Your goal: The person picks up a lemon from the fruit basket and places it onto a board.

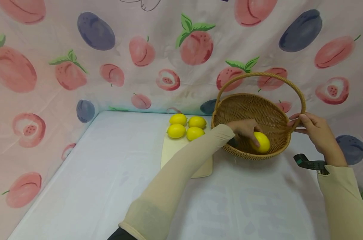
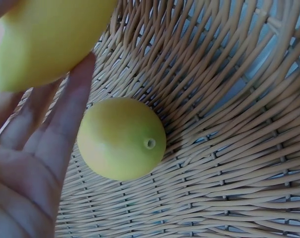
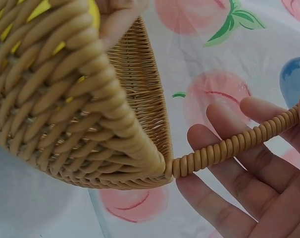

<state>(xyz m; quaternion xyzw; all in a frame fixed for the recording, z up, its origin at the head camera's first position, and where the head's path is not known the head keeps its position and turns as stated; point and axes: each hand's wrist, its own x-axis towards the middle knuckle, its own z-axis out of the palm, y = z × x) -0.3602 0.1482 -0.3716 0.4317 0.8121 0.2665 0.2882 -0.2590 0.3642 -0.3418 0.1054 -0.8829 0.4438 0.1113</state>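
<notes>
A wicker basket point(image 1: 250, 103) with an arched handle point(image 1: 301, 96) is tipped so its mouth faces me. Inside it, my left hand point(image 1: 242, 128) grips a yellow lemon point(image 1: 261, 142) between thumb and fingers. The left wrist view shows this held lemon point(image 2: 51, 39) above a second lemon point(image 2: 123, 139), which rests on the woven inside of the basket. My right hand point(image 1: 317, 131) holds the handle near its right-hand base. In the right wrist view, the fingers point(image 3: 239, 173) lie behind the wrapped handle point(image 3: 234, 144), with the thumb at the frame's edge.
Left of the basket, a cream cutting board point(image 1: 175, 155) carries several lemons point(image 1: 177, 131) at its far end. My left forearm crosses over the board's right side. A white cloth point(image 1: 115, 186) covers the table, and a fruit-printed curtain point(image 1: 157, 26) hangs behind.
</notes>
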